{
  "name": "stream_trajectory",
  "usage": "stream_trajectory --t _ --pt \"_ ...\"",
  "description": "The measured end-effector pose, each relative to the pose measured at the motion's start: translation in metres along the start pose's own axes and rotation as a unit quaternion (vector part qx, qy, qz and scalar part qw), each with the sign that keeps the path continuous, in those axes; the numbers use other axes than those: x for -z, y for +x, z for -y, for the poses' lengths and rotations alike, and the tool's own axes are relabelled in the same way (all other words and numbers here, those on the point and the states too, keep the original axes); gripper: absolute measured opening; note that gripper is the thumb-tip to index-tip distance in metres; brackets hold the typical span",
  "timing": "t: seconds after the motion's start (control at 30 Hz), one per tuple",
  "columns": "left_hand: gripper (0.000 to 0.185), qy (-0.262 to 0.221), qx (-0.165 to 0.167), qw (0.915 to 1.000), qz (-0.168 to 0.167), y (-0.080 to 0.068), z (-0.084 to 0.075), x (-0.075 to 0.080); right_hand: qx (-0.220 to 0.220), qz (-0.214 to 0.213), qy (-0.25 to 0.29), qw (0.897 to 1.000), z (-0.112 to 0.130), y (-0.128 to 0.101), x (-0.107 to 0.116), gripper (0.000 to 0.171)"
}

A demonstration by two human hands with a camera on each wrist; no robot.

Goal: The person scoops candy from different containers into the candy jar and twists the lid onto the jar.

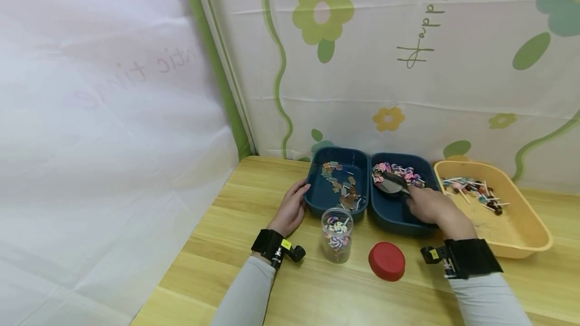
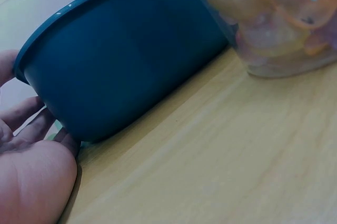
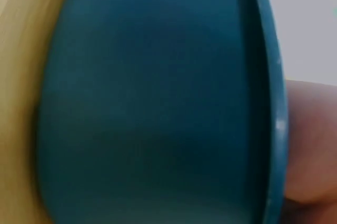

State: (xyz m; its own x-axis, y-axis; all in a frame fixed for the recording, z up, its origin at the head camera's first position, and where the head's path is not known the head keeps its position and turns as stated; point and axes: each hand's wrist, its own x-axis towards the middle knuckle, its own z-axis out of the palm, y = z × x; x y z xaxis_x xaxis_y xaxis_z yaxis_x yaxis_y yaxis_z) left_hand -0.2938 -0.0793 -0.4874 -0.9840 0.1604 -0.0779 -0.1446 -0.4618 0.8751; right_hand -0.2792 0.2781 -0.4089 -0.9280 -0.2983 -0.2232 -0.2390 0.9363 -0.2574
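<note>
My left hand holds the near left side of the left blue bin, with a fingertip at its rim. Small amber and clear pieces lie in that bin. In the left wrist view, bent fingers touch the bin's end wall. My right hand grips a dark, shiny scoop by its handle inside the right blue bin. The scoop's bowl is beside a heap of colourful swirl lollipops; its contents cannot be made out. In the right wrist view the bin's wall hides most of the hand.
In front of the bins stands a lidless clear jar, partly filled with swirl lollipops and translucent pieces. A red lid lies to its right. The yellow bin at the right holds small stick lollipops. A patterned curtain hangs behind.
</note>
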Motion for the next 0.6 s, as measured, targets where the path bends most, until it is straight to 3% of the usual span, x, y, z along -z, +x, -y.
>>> stream_trajectory --t 0.23,0.47,0.6 --pt "0.051 0.004 0.0 1.0 -0.002 -0.001 0.0 -0.001 0.018 -0.014 0.017 1.0 -0.004 -0.007 0.007 0.031" --pt "0.05 0.004 0.003 1.0 -0.005 -0.001 -0.001 -0.002 0.042 -0.078 -0.033 0.995 -0.009 -0.013 0.011 0.038" --pt "0.05 0.003 0.004 1.0 -0.007 -0.001 0.0 -0.001 0.043 -0.09 -0.034 0.994 -0.007 -0.009 0.007 0.034"
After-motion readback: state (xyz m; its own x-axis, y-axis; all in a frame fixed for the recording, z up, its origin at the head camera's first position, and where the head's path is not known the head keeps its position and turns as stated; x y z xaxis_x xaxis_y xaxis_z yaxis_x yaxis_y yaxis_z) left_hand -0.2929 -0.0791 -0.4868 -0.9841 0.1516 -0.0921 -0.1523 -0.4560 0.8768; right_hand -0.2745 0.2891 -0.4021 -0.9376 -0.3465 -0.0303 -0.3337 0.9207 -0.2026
